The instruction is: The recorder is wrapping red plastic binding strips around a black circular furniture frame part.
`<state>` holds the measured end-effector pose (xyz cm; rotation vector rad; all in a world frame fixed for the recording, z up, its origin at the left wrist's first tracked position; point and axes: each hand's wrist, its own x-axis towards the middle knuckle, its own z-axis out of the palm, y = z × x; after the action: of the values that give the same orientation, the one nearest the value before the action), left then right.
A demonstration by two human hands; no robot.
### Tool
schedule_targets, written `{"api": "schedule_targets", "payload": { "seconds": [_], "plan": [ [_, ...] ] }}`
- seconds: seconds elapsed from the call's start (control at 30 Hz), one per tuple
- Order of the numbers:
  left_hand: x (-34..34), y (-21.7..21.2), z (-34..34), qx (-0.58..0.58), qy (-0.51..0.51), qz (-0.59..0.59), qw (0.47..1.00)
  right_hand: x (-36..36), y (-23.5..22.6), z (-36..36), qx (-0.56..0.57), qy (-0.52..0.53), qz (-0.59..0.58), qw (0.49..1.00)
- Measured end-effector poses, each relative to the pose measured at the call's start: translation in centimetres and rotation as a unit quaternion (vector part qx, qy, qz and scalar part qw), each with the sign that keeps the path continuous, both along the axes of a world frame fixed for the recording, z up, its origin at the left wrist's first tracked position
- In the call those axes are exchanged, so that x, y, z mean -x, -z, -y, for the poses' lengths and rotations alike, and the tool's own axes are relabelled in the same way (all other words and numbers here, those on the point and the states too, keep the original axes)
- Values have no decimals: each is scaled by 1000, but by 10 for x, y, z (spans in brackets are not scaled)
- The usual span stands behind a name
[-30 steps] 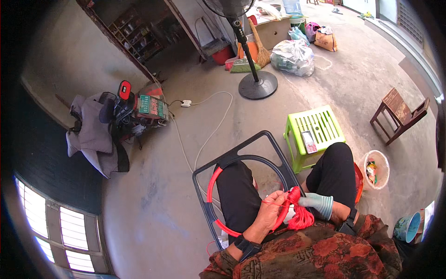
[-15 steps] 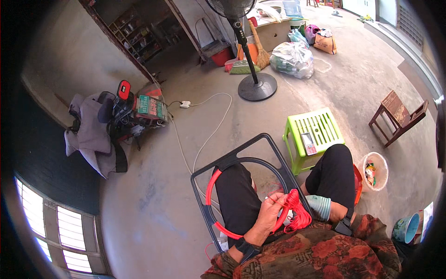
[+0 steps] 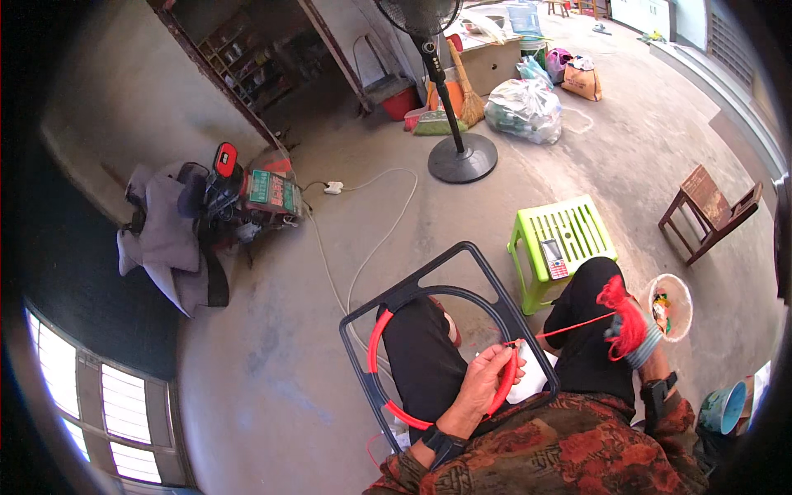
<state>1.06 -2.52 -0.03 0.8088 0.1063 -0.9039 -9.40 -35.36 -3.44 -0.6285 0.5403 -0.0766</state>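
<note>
My bare left hand pinches the red-wrapped ring of the black frame, lower centre. My gloved right hand, lower right, closed on red cord bundle, fingers mostly hidden; taut strand runs between. Phone on green stool, right of centre.

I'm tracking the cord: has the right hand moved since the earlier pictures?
Yes. Against the green stool, the right hand has moved rightward, toward the pale bin, with the red cord bundle.
</note>
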Motion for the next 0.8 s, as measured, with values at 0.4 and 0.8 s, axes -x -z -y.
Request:
{"api": "schedule_targets", "payload": {
  "seconds": [0.4, 0.8],
  "plan": [
    [15, -4, 0, 0, 10, 8, 1000, 0, -83, -50, 784, -29, -24, 619],
    [-5, -7, 1, -11, -18, 7, 1000, -13, -35, -14, 422, 38, 10, 906]
  ]
}}
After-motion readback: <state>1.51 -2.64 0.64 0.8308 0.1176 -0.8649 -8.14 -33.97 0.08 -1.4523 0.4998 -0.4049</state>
